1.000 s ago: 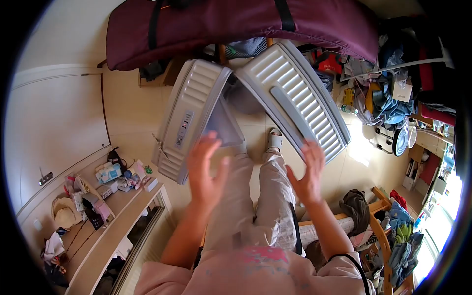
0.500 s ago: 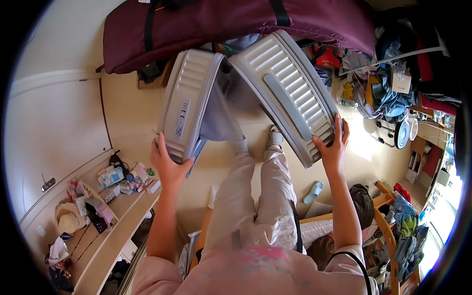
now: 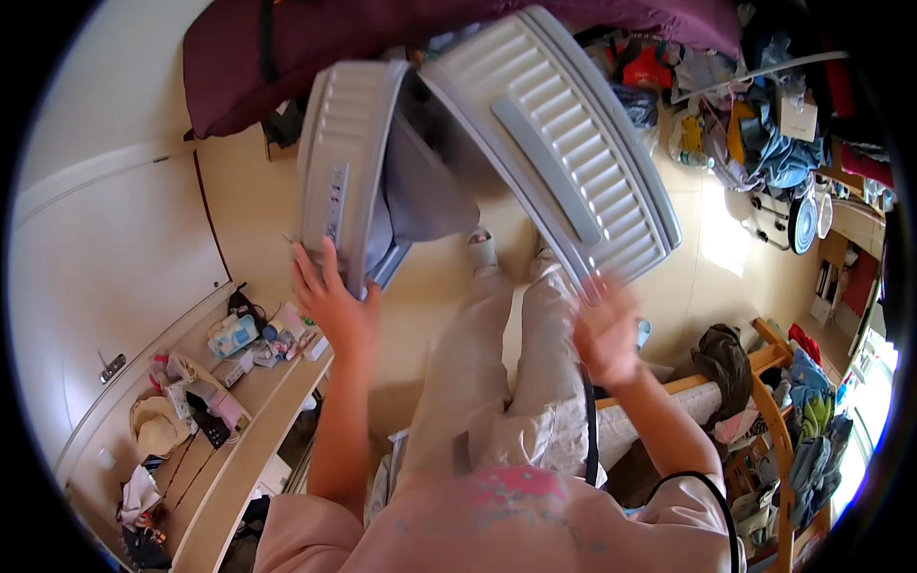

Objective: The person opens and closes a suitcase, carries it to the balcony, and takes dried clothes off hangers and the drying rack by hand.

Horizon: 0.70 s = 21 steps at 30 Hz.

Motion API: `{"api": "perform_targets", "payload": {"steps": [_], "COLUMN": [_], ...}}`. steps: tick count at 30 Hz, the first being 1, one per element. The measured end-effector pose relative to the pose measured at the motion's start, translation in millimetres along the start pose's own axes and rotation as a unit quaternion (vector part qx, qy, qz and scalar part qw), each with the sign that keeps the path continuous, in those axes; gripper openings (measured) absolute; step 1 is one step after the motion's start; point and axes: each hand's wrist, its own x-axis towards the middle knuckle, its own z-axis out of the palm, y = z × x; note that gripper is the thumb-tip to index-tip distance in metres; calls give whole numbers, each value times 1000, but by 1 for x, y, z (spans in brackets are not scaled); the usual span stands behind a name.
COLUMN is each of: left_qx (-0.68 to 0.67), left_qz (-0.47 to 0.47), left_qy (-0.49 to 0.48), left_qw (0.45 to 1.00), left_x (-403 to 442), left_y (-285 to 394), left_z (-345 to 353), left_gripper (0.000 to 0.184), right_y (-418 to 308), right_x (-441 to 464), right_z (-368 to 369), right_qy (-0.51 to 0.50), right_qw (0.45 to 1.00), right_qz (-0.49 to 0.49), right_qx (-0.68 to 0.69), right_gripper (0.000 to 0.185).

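Observation:
A silver-grey ribbed suitcase [image 3: 564, 143] stands partly open in front of my legs, its two halves spread in a V with grey lining cloth between them. My left hand [image 3: 334, 301] grips the lower end of the left half, fingers on the outer shell and thumb at the rim. Near the lower corner of the right half is my right hand [image 3: 608, 329], blurred by motion; its fingers are smeared, and whether they touch the shell cannot be told.
A long maroon bag [image 3: 334, 57] lies beyond the suitcase. At the left is a wooden desk [image 3: 253, 430] with small items, beside a white door [image 3: 105, 267]. Clothes and bags pile up at the right, near a wooden frame [image 3: 774, 430].
Both hands reached the suitcase halves. Since then my right hand has come off its earlier hold and moved inward. The suitcase has shifted up and left in view, its lining bulging more.

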Motion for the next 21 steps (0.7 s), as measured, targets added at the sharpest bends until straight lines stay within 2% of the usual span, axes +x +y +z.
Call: {"api": "perform_targets", "payload": {"steps": [1,2,4,5,6,8,9,10,12,13,14,16,17,18,19,20,21], "left_qx": [-17,-36,-62,-63,-65,-64,-68,-72,-76,-81,-88,-106,-60,-11,38,49,-12], "left_qz": [17,33,62,70,76,83,88,93,97,94,90,72,63,52,40,22,91], "left_qy": [3,9,16,16,18,22,22,26,33,30,30,20,43,66,86,138,177], "left_qw": [1000,999,996,995,995,994,993,993,992,992,992,992,995,996,995,989,980], "left_x": [2,6,14,14,15,17,17,18,19,19,20,21,20,19,16,12,5], "left_y": [-8,-18,-32,-34,-37,-40,-41,-41,-41,-42,-42,-45,-43,-38,-31,-17,-9], "left_z": [1,3,5,5,6,9,9,11,12,13,13,13,11,9,7,9,20], "left_gripper": [89,89,88,88,88,88,88,88,87,85,84,81,80,79,79,68,58], "right_y": [-17,-34,-47,-51,-50,-20,-6,17,38,48,58,49,41,30,17,6,-2], "right_x": [-10,-13,-65,-75,-79,-72,-58,-54,-12,6,26,65,83,90,86,82,79], "right_z": [9,18,78,102,128,197,230,277,321,329,324,288,275,265,266,266,268], "right_qy": [-69,-173,-207,-237,-261,-187,-97,-46,-4,-2,-59,-102,-123,-68,-48,-25,-2], "right_qw": [984,963,954,941,902,806,667,684,746,728,725,823,863,876,892,906,918], "right_qz": [-113,-173,-69,93,251,446,552,547,529,497,443,421,400,398,362,327,291], "right_qx": [116,111,206,224,235,343,491,481,403,473,524,368,283,263,266,269,271], "right_gripper": [32,32,33,35,38,65,87,103,105,97,62,36,24,13,14,14,15]}}
